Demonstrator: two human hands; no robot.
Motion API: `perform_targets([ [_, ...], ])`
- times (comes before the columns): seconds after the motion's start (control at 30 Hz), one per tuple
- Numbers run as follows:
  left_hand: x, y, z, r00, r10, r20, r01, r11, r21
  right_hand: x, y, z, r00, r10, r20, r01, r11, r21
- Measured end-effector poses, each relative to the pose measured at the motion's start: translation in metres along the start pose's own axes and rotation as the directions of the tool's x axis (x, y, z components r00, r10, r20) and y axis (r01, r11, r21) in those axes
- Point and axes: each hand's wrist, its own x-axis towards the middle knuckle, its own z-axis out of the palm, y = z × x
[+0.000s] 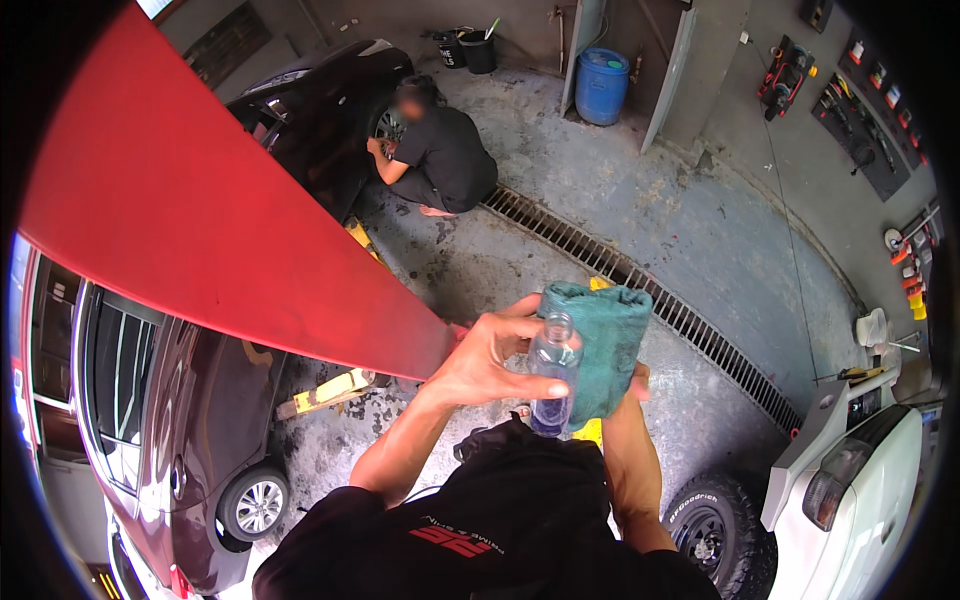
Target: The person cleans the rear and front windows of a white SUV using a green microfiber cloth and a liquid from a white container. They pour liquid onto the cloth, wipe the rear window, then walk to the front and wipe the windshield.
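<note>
My left hand (485,355) is wrapped round a small clear bottle (556,385), its thumb across the front. The bottle stands upright with its mouth uncapped, and a bluish-purple tint shows in its lower part. Just behind and to the right of it is a folded green cloth (612,345), darkened in patches. My right hand (639,383) holds this cloth from behind, so most of its fingers are hidden. Bottle and cloth overlap in the picture; whether they touch I cannot tell.
A big red lift post (250,220) slants in from the left, with yellow lift arms (330,392) below. A person (445,150) crouches at a black car's wheel (388,125). Beyond my hands runs a floor grate (640,285). Maroon car (190,430) left; white vehicle (870,490) and tyre (715,530) right.
</note>
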Motion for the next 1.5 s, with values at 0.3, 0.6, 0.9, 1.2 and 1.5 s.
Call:
perform_targets([
  [0.3,-0.009,-0.005,-0.049,0.997,-0.065,-0.050,0.061,0.996,-0.068,0.010,0.002,0.039,0.801,0.232,-0.552,-0.302,0.953,-0.038],
  [0.6,-0.007,-0.014,-0.061,0.998,0.070,-0.008,-0.070,0.995,-0.069,0.021,-0.003,0.061,0.752,0.103,-0.651,-0.278,0.945,-0.171],
  [0.9,-0.003,-0.031,-0.060,0.999,0.044,0.031,-0.038,0.981,-0.188,0.015,-0.006,0.062,0.769,0.112,-0.630,-0.310,0.927,-0.213],
  [1.2,-0.003,-0.032,-0.054,0.995,-0.007,0.100,0.027,0.979,-0.200,0.002,-0.011,0.066,0.727,0.122,-0.676,-0.310,0.937,-0.163],
  [1.5,-0.012,-0.030,-0.049,0.995,-0.039,-0.091,0.040,0.999,0.008,-0.017,-0.026,0.066,0.767,0.006,-0.641,-0.190,0.957,-0.218],
])
